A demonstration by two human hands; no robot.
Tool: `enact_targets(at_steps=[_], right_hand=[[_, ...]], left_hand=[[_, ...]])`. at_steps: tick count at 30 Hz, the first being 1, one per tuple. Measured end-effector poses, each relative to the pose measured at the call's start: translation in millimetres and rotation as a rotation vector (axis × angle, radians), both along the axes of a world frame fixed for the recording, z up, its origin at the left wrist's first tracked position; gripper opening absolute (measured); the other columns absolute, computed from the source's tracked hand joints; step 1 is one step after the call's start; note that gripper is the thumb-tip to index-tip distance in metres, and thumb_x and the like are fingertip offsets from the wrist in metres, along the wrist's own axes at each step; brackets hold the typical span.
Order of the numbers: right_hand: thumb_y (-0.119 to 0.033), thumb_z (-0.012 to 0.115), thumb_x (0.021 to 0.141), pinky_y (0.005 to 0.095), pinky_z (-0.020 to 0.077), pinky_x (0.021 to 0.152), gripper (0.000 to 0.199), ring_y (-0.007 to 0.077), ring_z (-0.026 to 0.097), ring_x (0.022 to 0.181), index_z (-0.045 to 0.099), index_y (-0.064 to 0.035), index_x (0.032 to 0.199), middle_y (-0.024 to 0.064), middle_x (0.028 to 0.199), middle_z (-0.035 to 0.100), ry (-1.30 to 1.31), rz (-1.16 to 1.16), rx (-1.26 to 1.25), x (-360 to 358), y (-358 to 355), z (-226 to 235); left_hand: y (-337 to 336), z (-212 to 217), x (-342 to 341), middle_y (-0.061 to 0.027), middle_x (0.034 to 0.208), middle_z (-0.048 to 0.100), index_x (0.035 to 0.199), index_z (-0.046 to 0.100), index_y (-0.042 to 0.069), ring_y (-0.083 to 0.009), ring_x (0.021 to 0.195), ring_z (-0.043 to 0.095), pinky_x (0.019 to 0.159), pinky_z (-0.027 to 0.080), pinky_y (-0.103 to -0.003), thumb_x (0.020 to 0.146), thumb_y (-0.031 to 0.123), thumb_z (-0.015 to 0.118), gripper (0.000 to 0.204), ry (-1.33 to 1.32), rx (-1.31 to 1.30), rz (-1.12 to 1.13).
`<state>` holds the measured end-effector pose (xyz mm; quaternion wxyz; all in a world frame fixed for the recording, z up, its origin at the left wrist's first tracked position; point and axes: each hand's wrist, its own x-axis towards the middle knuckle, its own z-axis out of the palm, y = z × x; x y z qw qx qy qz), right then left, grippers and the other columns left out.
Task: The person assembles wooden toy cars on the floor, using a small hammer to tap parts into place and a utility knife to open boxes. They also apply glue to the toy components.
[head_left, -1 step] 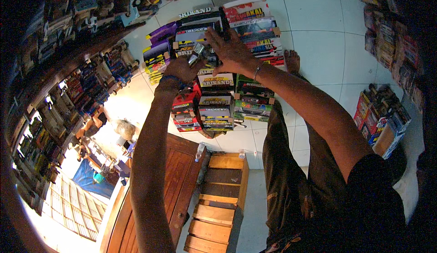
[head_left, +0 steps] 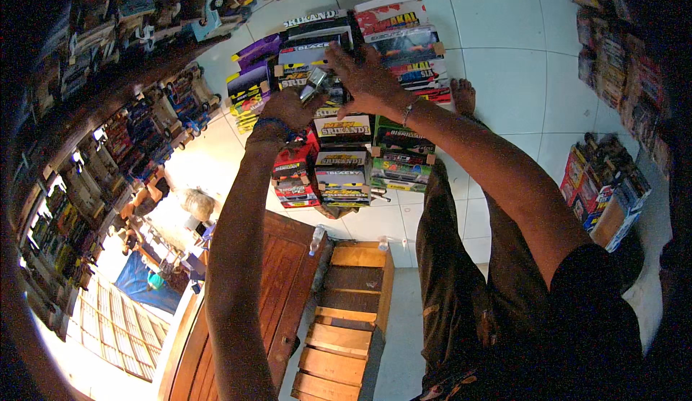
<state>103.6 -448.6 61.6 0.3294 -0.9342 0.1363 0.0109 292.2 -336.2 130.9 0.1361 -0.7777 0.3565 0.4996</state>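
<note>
Boxes [head_left: 343,130] with multicoloured print lie under hands [head_left: 371,84], left [head_left: 287,107] gripping silvery object [head_left: 316,78], right [head_left: 375,87] splayed.

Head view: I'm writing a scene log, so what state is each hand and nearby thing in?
Left bare hand: curled, apparently gripping
Shiny silver object: apparently held, protruding from that hand
Right bare hand: spread open, nothing visibly gripped
Multicoloured printed boxy items: packed in rows on white tiled floor

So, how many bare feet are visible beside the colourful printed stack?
1: a bare foot, to the right of the printed stack, on the tiled floor. The other foot may be hidden.
</note>
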Motion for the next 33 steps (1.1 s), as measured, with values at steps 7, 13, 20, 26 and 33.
enact_targets(at_steps=[7, 13, 20, 26, 33], right_hand=[[-0.06, 0.088, 0.056, 0.0522, 0.03, 0.115, 0.127, 0.0424, 0.044, 0.138, 0.035, 0.008, 0.15, 0.0261, 0.159, 0.035, -0.046, -0.03, 0.006, 2, -1, 0], [-0.055, 0.091, 0.054, 0.051, 0.0301, 0.115, 0.125, 0.0436, 0.042, 0.14, 0.036, 0.0063, 0.148, 0.0274, 0.156, 0.038, -0.026, -0.06, 0.091, 1, 1, -3], [-0.046, 0.096, 0.053, 0.0521, 0.0306, 0.116, 0.121, 0.0452, 0.042, 0.139, 0.038, 0.0035, 0.147, 0.0276, 0.152, 0.043, -0.07, -0.123, 0.088, 5, -4, 1], [-0.041, 0.093, 0.06, 0.0536, 0.0318, 0.116, 0.08, 0.045, 0.043, 0.138, 0.067, -0.0067, 0.127, 0.0195, 0.151, 0.048, 0.053, -0.084, 0.057, 9, 1, 19], [-0.036, 0.094, 0.063, 0.0552, 0.0453, 0.097, 0.118, 0.0421, 0.061, 0.116, 0.029, -0.0061, 0.157, 0.0248, 0.135, 0.059, 0.111, 0.106, 0.002, 6, -3, -3]], left_hand=[[-2, -8, 1, -0.0331, 0.101, 0.07, 0.108, 0.072, -0.005, -0.0474, 0.099, 0.069, 0.091, 0.054, -0.052, 0.089, 0.069, 0.056, 0.077, 0.01, 0.001, -0.016], [-7, -3, -5, -0.0314, 0.1, 0.071, 0.108, 0.073, -0.003, -0.0463, 0.098, 0.07, 0.09, 0.054, -0.052, 0.086, 0.073, 0.058, 0.08, -0.033, -0.037, 0.034], [-6, -4, -22, -0.0263, 0.1, 0.073, 0.107, 0.074, 0.001, -0.0412, 0.096, 0.072, 0.086, 0.056, -0.051, 0.085, 0.075, 0.057, 0.08, -0.197, -0.033, -0.007], [5, -25, -35, -0.0245, 0.115, 0.071, 0.118, 0.071, 0.003, -0.0418, 0.105, 0.07, 0.093, 0.056, -0.05, 0.08, 0.074, 0.064, 0.081, -0.179, -0.145, 0.156], [1, -21, -43, -0.0157, 0.115, 0.074, 0.108, 0.077, 0.009, -0.0312, 0.107, 0.072, 0.094, 0.051, -0.058, 0.083, 0.034, 0.07, 0.037, -0.222, -0.113, 0.11]])
